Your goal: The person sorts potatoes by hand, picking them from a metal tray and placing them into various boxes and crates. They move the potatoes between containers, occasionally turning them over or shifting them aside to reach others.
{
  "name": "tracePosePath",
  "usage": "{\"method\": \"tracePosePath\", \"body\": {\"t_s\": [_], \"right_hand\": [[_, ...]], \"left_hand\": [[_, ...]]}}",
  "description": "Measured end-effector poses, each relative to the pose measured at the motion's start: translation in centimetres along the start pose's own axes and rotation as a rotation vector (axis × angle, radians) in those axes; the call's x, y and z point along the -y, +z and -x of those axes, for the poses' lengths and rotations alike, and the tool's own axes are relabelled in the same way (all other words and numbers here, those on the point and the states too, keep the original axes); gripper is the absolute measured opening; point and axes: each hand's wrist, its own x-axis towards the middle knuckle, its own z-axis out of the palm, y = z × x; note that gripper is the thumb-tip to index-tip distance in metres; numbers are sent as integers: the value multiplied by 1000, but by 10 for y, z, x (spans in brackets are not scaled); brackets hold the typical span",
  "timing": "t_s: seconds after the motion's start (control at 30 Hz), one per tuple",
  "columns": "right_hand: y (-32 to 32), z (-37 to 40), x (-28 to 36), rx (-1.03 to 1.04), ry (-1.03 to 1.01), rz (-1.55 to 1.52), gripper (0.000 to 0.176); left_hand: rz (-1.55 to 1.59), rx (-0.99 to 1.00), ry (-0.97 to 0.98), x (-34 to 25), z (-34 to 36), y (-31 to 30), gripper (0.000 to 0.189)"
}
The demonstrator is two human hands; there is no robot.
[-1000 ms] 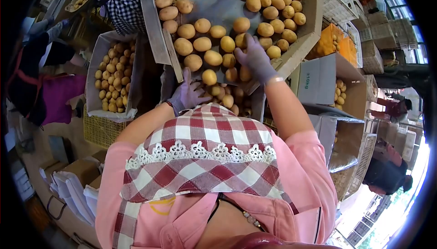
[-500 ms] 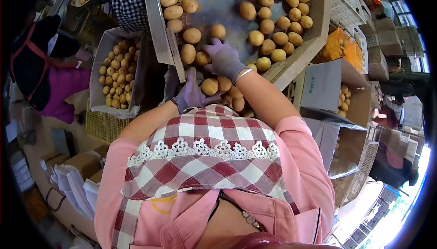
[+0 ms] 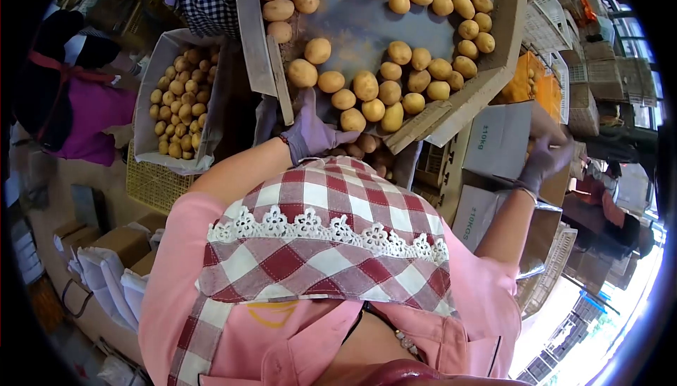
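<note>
Several potatoes (image 3: 365, 85) lie on the metal sorting tray (image 3: 338, 15), many crowded toward its front lip. My left hand (image 3: 310, 132), in a lilac glove, is at that lip with thumb and fingers spread apart. Its fingertips are close to a potato (image 3: 352, 121) at the edge, and I see no potato gripped in it. Below it, more potatoes (image 3: 367, 144) sit in a lined container, partly hidden by my apron. My right hand (image 3: 546, 161), gloved too, is over an open carton (image 3: 497, 139) on the right. Its fingers are apart, with nothing visible between them.
A lined crate (image 3: 146, 128) full of potatoes stands at left on a yellow basket (image 3: 159, 185). Another person (image 3: 84, 104) is beyond it. The tray has a raised wooden rim (image 3: 511, 40). An orange crate (image 3: 523, 82) and stacked baskets (image 3: 546, 15) line the right.
My right hand has moved from the tray rightward to the carton. Potatoes have bunched at the tray's front lip. My left hand stays near the lip, and the view has shifted slightly.
</note>
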Motion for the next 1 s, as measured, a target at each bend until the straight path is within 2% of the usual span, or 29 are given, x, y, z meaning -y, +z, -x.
{"method": "tracePosePath", "body": {"t_s": [0.03,0.1,0.13,0.17,0.2,0.23,0.27,0.3,0.33,0.37,0.47,0.5,0.53,0.6,0.63,0.67,0.7,0.73,0.8,0.87,0.9,1.0], "right_hand": [[-15,4,49,221,125,-370,57],[-31,20,156,407,-103,-694,46],[-38,28,209,529,-194,-862,42],[-45,37,258,499,-358,-996,27],[-42,55,297,605,-505,-1033,16],[-50,65,338,758,-589,-1013,12],[-51,84,371,966,-673,-979,14],[-43,111,395,1051,-832,-832,24],[-55,111,414,1104,-885,-566,32],[-53,115,431,1162,-845,-459,39],[-39,94,430,1426,-779,-630,47],[-34,98,422,1407,-786,-697,57],[-38,101,410,1363,-693,-826,64],[-51,98,369,1087,-469,-1068,67],[-51,90,344,849,-378,-1142,64],[-62,71,310,764,-200,-1178,53],[-55,54,270,523,-226,-1035,43],[-59,37,226,548,-2,-927,35],[-20,21,109,259,352,-889,42],[-33,11,46,103,520,-721,57],[-37,10,37,21,638,-753,60],[-16,13,52,158,-107,-300,55]], "left_hand": [[-60,64,27,0,0,-1,89],[-268,148,152,5,9,12,83],[-230,121,119,6,10,10,83],[-191,95,88,5,9,6,83],[-153,71,57,5,8,0,83],[-86,-69,25,6,5,-11,83],[-190,-154,26,7,9,-5,77],[-181,-145,12,4,1,-25,75],[-171,-137,-3,0,-6,-45,73],[-198,-159,0,-2,-1,-43,72],[-279,-191,26,0,19,-32,69],[-302,-179,40,3,23,-26,69],[-322,-165,54,4,25,-23,70],[-402,-35,11,0,19,-31,84],[-221,-36,-48,-4,16,-28,88],[-37,-39,-108,-5,15,-27,91],[-95,-61,-61,0,13,-26,100],[-114,-125,-57,0,13,-23,99],[-186,-177,29,5,18,-1,96],[-169,-131,29,5,19,0,90],[-157,-106,33,6,18,0,86],[-200,36,-11,1,4,-31,77]]}}
